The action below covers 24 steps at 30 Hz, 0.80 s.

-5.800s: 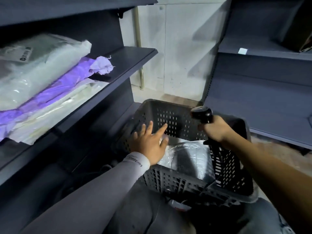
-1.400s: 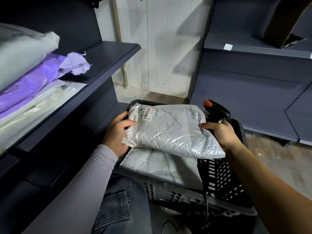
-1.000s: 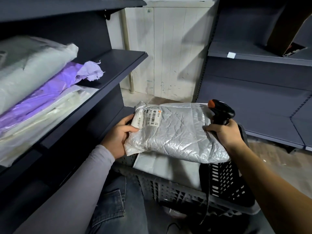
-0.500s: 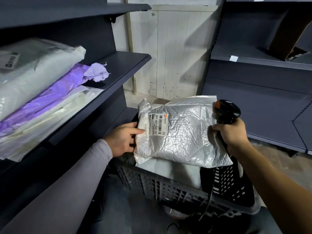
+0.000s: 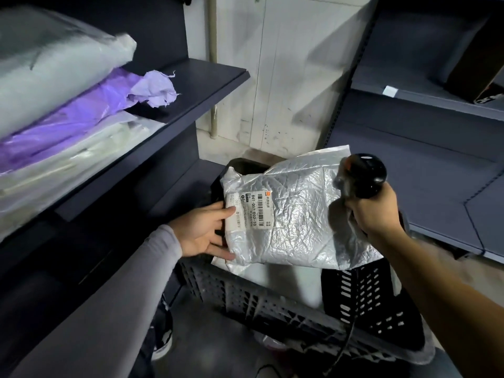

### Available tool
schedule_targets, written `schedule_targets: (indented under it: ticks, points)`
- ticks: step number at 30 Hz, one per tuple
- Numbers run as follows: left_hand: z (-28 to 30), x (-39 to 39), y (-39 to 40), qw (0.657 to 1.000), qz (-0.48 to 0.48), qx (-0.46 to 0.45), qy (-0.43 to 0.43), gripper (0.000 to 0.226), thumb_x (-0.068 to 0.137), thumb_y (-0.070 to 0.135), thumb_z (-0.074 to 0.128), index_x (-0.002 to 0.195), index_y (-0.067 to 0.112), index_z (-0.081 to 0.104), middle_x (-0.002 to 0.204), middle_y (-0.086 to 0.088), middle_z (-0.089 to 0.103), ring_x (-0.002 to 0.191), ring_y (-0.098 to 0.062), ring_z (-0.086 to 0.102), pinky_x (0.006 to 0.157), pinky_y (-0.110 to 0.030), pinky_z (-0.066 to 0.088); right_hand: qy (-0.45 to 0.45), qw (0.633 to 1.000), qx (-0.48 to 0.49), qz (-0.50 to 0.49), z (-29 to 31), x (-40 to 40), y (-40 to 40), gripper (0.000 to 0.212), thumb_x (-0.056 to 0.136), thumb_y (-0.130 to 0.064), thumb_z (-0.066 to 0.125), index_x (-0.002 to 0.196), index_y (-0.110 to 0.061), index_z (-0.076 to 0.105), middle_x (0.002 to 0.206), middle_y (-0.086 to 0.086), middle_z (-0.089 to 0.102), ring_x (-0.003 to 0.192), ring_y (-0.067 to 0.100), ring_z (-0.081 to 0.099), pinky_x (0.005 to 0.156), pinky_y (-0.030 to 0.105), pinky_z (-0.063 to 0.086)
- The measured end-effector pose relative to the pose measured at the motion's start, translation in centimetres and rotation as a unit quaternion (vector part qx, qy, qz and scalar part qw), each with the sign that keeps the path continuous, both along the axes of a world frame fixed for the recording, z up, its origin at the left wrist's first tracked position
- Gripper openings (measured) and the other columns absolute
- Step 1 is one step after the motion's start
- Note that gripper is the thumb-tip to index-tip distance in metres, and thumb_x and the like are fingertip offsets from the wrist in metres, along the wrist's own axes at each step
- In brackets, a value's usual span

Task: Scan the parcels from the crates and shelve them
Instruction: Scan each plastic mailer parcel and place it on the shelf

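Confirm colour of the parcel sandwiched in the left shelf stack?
Purple parcel, seen in the head view.

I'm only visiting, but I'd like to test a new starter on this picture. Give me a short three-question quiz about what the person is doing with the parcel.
1. True or false: the silver parcel lies flat on the left shelf.
2. What does the right hand grip?
A) a black scanner
B) a purple bag
C) the crate rim
3. Fill in: the left hand holds the parcel's edge beside its white ____.

Key
1. False: both hands hold it above the grey crate.
2. A: the scanner, with that hand also against the parcel's right edge.
3. Label, which faces up with barcodes showing.
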<state>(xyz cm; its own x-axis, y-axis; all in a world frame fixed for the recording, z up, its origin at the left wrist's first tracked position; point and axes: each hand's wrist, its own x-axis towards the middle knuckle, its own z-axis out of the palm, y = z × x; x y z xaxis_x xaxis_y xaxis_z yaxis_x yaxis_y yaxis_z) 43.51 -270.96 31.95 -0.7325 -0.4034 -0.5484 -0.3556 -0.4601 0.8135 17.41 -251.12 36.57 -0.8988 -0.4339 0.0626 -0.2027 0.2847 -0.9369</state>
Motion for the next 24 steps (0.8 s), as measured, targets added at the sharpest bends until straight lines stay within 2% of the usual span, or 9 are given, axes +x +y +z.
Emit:
schedule_targets:
  ticks: [1,3,6,9,11,14,17,21,24]
  points:
    - [-0.5,-0.1,0.0,1.0,0.021,0.016,0.013,0.026,0.105,0.033,0.057,0.131,0.028,0.062,0.122,-0.016,0.074,0.105,-0.046,0.072,0.074,-0.057,0.063,0.017,1.0,0.0,0.003,0.0,0.0,-0.4,0.026,0.086,0.013,0.064,0.105,-0.005,0.064,0.071,0.005,0.062,0.042,0.003,0.053,0.04,0.02,0.042]
    - [-1.1,-0.4,-0.1,0.997,0.059,0.029,0.031,0.023,0.105,0.031,0.058,0.127,0.026,0.064,0.116,-0.017,0.076,0.101,-0.047,0.073,0.073,-0.059,0.063,0.051,0.999,0.008,0.008,0.1,0.1,-0.9,0.027,0.085,0.003,0.073,0.108,-0.009,0.068,0.082,-0.003,0.069,0.064,0.005,0.065,0.059,0.025,0.052]
    - [-1.5,-1.3,-0.3,0.992,0.113,0.034,0.041,0.019,0.105,0.032,0.059,0.123,0.025,0.065,0.112,-0.016,0.077,0.095,-0.046,0.075,0.071,-0.06,0.063,0.08,0.996,0.031,-0.007,0.3,0.2,-1.1,0.027,0.083,-0.016,0.077,0.108,-0.018,0.068,0.09,-0.004,0.073,0.086,0.024,0.072,0.079,0.043,0.06]
    - [-1.7,-2.1,-0.1,0.988,0.146,0.018,0.046,0.024,0.107,0.031,0.057,0.129,0.023,0.063,0.115,-0.017,0.076,0.096,-0.045,0.074,0.071,-0.059,0.063,0.102,0.994,0.042,-0.019,0.6,0.8,-0.7,0.024,0.081,-0.014,0.072,0.104,-0.02,0.065,0.087,-0.002,0.072,0.082,0.028,0.071,0.078,0.05,0.061]
    - [-1.7,-2.5,0.0,0.986,0.159,0.01,0.049,0.026,0.108,0.031,0.056,0.132,0.022,0.061,0.119,-0.018,0.074,0.098,-0.045,0.073,0.071,-0.058,0.063,0.113,0.993,0.039,-0.016,0.8,1.4,-0.6,0.033,0.077,-0.008,0.07,0.107,-0.02,0.066,0.091,-0.004,0.073,0.086,0.024,0.071,0.08,0.047,0.061]
    - [-1.9,-2.8,0.0,0.982,0.183,0.0,0.053,0.024,0.109,0.029,0.054,0.13,0.021,0.061,0.121,-0.018,0.072,0.095,-0.042,0.073,0.07,-0.058,0.063,0.12,0.992,0.029,-0.028,0.9,1.6,-0.2,0.028,0.08,-0.017,0.072,0.106,-0.02,0.065,0.088,-0.01,0.069,0.084,0.019,0.066,0.08,0.041,0.056]
    - [-2.3,-2.8,0.1,0.978,0.199,-0.004,0.059,0.025,0.109,0.03,0.054,0.131,0.021,0.061,0.121,-0.017,0.073,0.095,-0.041,0.074,0.069,-0.057,0.064,0.109,0.993,0.03,-0.015,0.9,1.5,0.1,0.027,0.076,-0.007,0.068,0.099,-0.017,0.063,0.082,-0.003,0.068,0.078,0.024,0.066,0.074,0.043,0.056]
    - [-2.5,-3.1,0.4,0.974,0.212,-0.013,0.075,0.023,0.11,0.029,0.053,0.129,0.019,0.061,0.121,-0.017,0.073,0.095,-0.04,0.074,0.067,-0.057,0.064,0.06,0.998,0.021,0.028,0.9,2.1,0.4,0.023,0.08,0.002,0.071,0.1,-0.01,0.068,0.084,0.005,0.071,0.067,0.018,0.062,0.065,0.044,0.058]
    - [-2.9,-3.5,0.7,0.972,0.217,-0.018,0.085,0.024,0.11,0.028,0.052,0.131,0.018,0.059,0.121,-0.016,0.073,0.091,-0.037,0.075,0.063,-0.053,0.064,0.011,0.999,0.001,0.049,0.7,3.4,0.4,0.02,0.082,0.007,0.071,0.098,-0.004,0.067,0.075,0.006,0.065,0.056,0.018,0.055,0.048,0.029,0.049]
